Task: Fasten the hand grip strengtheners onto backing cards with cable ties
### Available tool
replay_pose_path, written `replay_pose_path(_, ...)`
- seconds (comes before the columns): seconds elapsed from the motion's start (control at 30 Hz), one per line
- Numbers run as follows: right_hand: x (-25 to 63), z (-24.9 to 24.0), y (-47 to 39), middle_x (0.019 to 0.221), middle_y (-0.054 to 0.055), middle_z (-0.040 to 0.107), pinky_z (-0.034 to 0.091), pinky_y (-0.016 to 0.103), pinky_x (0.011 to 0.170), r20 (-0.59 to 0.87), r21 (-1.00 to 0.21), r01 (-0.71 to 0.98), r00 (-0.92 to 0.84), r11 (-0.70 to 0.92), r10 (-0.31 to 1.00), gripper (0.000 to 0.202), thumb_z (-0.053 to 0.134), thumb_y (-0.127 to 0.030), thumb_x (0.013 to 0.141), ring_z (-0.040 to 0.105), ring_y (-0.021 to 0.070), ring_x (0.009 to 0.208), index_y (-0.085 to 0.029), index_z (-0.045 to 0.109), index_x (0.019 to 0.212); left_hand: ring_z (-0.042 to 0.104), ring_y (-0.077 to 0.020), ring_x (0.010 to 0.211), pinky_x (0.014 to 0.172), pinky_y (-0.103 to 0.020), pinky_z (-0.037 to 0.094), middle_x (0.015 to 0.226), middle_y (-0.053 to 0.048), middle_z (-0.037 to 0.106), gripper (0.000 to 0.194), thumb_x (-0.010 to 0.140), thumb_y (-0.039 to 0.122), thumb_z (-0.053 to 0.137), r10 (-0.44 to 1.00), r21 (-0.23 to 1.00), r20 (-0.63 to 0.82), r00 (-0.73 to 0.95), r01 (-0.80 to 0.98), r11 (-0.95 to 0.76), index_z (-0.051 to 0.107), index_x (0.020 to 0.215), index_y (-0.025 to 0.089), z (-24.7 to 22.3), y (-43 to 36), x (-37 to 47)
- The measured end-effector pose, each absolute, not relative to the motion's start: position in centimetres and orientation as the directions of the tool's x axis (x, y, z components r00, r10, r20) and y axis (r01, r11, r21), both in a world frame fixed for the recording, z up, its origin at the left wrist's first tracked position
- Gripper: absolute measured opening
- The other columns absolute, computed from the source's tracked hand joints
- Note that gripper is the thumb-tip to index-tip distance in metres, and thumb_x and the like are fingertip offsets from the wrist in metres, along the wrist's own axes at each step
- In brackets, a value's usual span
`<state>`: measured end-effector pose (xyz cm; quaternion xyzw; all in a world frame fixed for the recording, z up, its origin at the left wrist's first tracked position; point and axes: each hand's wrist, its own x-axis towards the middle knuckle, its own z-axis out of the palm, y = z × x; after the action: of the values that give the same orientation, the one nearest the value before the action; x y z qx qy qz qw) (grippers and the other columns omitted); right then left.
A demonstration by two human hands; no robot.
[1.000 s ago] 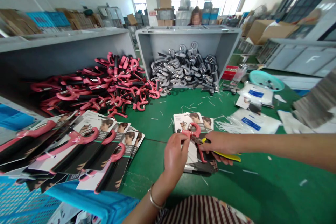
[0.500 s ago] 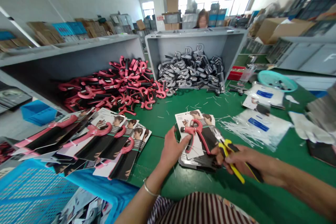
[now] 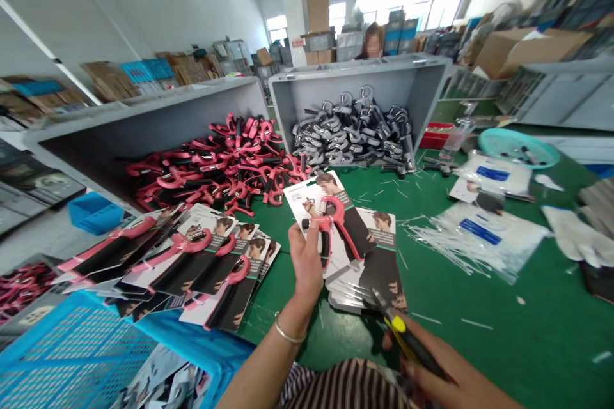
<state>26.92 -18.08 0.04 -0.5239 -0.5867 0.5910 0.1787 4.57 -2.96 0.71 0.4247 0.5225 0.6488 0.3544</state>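
Observation:
My left hand (image 3: 307,262), a bangle on its wrist, grips a printed card (image 3: 352,211) that carries a pink and black hand grip (image 3: 334,223). The card is tilted above a stack of similar cards (image 3: 384,268) on the green table. In my right hand (image 3: 422,358) are yellow and black pliers (image 3: 403,332), low at the right of the stack, with their jaws near its front edge. Finished-looking cards with pink grips (image 3: 230,278) lie fanned out at the left on a blue crate.
Grey bins hold pink grips (image 3: 230,160) and grey grips (image 3: 350,131). White ties (image 3: 451,239), plastic bags (image 3: 494,236) and a turquoise dish (image 3: 518,144) lie at the right. A blue crate (image 3: 57,332) stands front left; a person (image 3: 373,41) is behind the bins.
My left hand has lifted the card with the pink grip up and left off the stack. My right hand has drawn down towards me with the pliers.

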Motion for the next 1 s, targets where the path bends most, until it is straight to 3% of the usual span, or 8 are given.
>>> replay_pose_path(0.1,24.7,1.2,-16.1,0.155,0.009,0.037,0.025,0.051,0.118,-0.203,-0.753,0.656,-0.296,0.045,0.933,0.073,0.047,-0.036,0.089,0.034,0.0306,0.143,-0.024,0.023,0.156,0.061,-0.0204,0.106,0.095,-0.034,0.045,0.108,-0.007,0.064,0.038,0.091,0.048,0.058,0.829,0.963,0.163,-0.535,-0.095,-0.251,0.055,0.114,0.019,1.9,-3.5,5.3)
replay_pose_path(0.17,22.8,0.9,-15.3,0.159,0.009,0.030,0.019,0.051,0.120,-0.138,-0.693,0.711,-0.298,0.124,0.944,0.076,0.045,-0.028,0.088,0.026,0.0269,0.147,-0.021,0.015,0.157,0.060,-0.0201,0.106,0.095,-0.034,0.045,0.109,-0.006,0.064,0.037,0.091,0.049,0.058,0.804,0.959,0.146,-0.577,-0.119,-0.259,0.055,0.113,0.019,2.5,-3.7,5.8)
replay_pose_path(0.3,20.1,-0.3,-14.8,0.159,0.013,0.028,0.021,0.050,0.120,-0.036,-0.675,0.720,-0.251,0.162,0.967,0.078,0.042,-0.021,0.086,0.026,0.0243,0.147,-0.017,0.010,0.157,0.060,-0.0194,0.104,0.094,-0.033,0.045,0.111,-0.006,0.063,0.035,0.093,0.050,0.055,0.786,0.958,0.134,-0.603,-0.124,-0.259,0.054,0.113,0.021,3.2,-4.1,6.4)
replay_pose_path(0.53,19.8,-1.6,-14.7,0.157,0.013,0.030,0.027,0.053,0.118,0.148,-0.663,0.706,-0.201,0.248,0.968,0.077,0.039,-0.017,0.089,0.027,0.0255,0.146,-0.022,0.002,0.157,0.061,-0.0185,0.100,0.088,-0.031,0.047,0.111,-0.006,0.063,0.034,0.094,0.048,0.054,0.791,0.967,0.119,-0.600,-0.111,-0.230,0.054,0.114,0.021,3.6,-4.8,7.3)
replay_pose_path(0.7,19.6,-1.9,-14.4,0.153,0.016,0.037,0.027,0.055,0.118,0.191,-0.682,0.684,-0.176,0.259,0.966,0.069,0.041,-0.017,0.088,0.033,0.0273,0.143,-0.018,0.017,0.153,0.062,-0.0177,0.097,0.087,-0.030,0.047,0.107,-0.006,0.065,0.031,0.094,0.046,0.054,0.797,0.973,0.114,-0.593,-0.093,-0.209,0.055,0.111,0.020,3.7,-5.3,7.6)
replay_pose_path(0.83,19.6,-1.8,-14.2,0.142,0.016,0.051,0.038,0.050,0.113,0.150,-0.743,0.627,-0.184,0.234,0.971,0.056,0.044,-0.019,0.088,0.049,0.0263,0.133,-0.016,0.037,0.143,0.062,-0.0177,0.097,0.087,-0.030,0.047,0.108,-0.006,0.065,0.030,0.094,0.046,0.055,0.800,0.975,0.119,-0.588,-0.085,-0.207,0.055,0.110,0.021,3.5,-5.5,7.6)
replay_pose_path(1.0,19.7,-2.2,-14.4,0.138,0.015,0.057,0.041,0.048,0.111,0.162,-0.809,0.547,-0.142,0.214,0.976,0.049,0.045,-0.026,0.092,0.054,0.0264,0.128,-0.017,0.044,0.140,0.061,-0.0192,0.105,0.093,-0.031,0.045,0.115,-0.006,0.064,0.034,0.092,0.049,0.056,0.827,0.974,0.065,-0.559,-0.143,-0.173,0.055,0.113,0.022,3.2,-5.8,7.9)
